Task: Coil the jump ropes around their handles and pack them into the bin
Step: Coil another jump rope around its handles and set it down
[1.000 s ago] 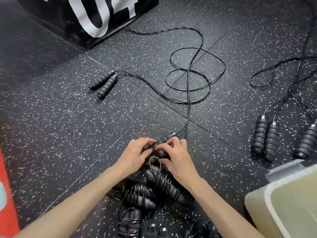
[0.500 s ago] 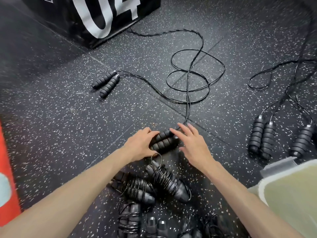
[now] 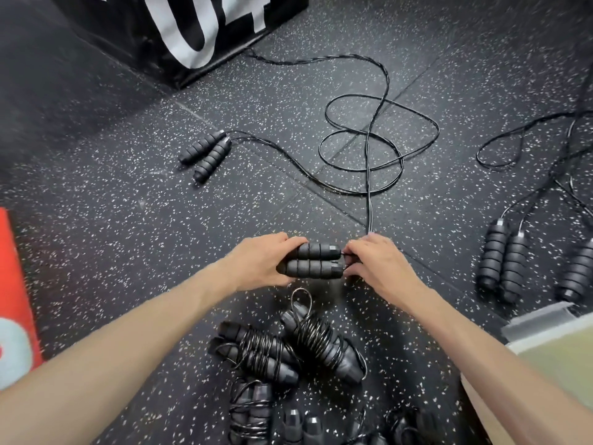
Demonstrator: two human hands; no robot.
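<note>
Bottom centre of the frame: several coiled ropes (image 3: 316, 343) lie in a pile on the floor (image 3: 96, 220), cord wound around paired handles. The bin (image 3: 545, 358), lower right, shows only its pale rim and wall; what it holds cannot be seen.

Centre: the left hand (image 3: 256, 261) grips a pair of handles (image 3: 313, 261) held side by side. The right hand (image 3: 375, 264) pinches the cord (image 3: 369, 175) at the handle ends. No turns are wound on this pair yet.

Farther out: one uncoiled rope (image 3: 205, 154) lies at upper left, and more loose handles (image 3: 500, 264) at right.

Judgement: coiling is partly done; at least three ropes remain, and packing appears not yet started.
</note>
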